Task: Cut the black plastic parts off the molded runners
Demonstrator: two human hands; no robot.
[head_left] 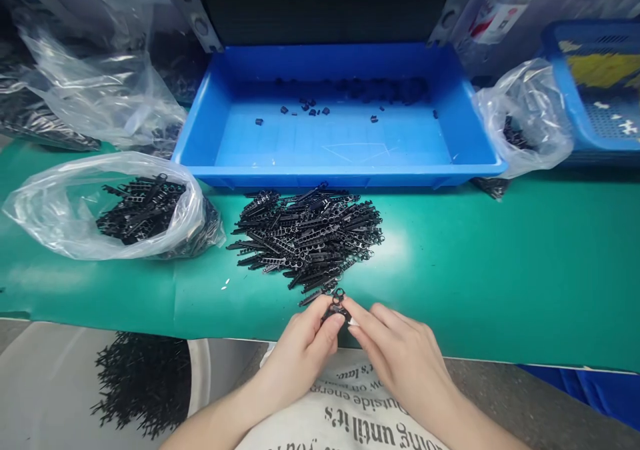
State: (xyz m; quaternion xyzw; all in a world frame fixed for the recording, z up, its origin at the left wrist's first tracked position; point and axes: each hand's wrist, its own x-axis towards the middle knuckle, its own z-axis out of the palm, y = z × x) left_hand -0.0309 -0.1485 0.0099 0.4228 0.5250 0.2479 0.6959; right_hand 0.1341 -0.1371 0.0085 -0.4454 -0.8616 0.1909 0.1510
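Single head-worn camera looking forward and down from close over the green table's near edge [500, 353].

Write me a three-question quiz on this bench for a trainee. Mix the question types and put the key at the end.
1. Where is the loose pile of black parts relative to the wide tray, as the wearer sees it?
A) Inside it
B) In front of it, on the nearer side
C) Behind it

2. True or false: the left hand and the right hand meet at a small black piece.

3. Fill in: the table under the pile is ____ in colour.

Key: 1 B; 2 true; 3 green.
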